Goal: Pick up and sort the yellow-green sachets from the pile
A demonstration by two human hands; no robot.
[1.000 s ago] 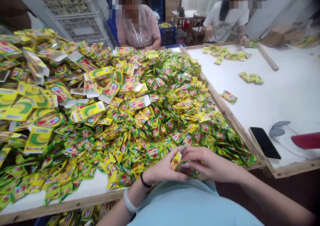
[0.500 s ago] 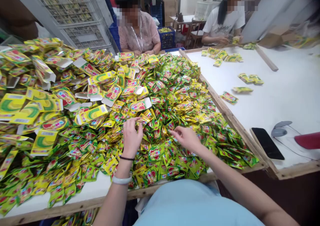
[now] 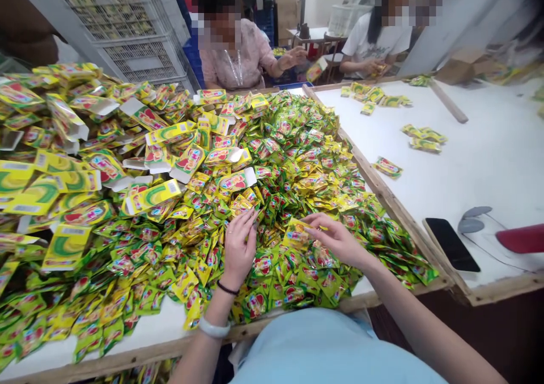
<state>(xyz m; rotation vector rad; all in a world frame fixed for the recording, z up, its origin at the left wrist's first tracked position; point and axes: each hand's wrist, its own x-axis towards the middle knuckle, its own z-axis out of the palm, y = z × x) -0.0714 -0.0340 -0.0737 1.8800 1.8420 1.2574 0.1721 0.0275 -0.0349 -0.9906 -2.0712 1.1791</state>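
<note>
Thumb and forefinger of the right hand pinch a small yellow-and-green foil sachet by its edge, just above the heaped pile of matching sachets. Light, crinkly, probably slippery, so a sealed edge looks the surest hold. Left hand rests half-curled on that pile; whether it grips anything is unclear.

The sachet heap is crowding my tabletop up to the right-edge rail, and cartons are blocking the left side. I am finding bare room only along the near-left edge and across the neighbouring tabletop, past the phone.
</note>
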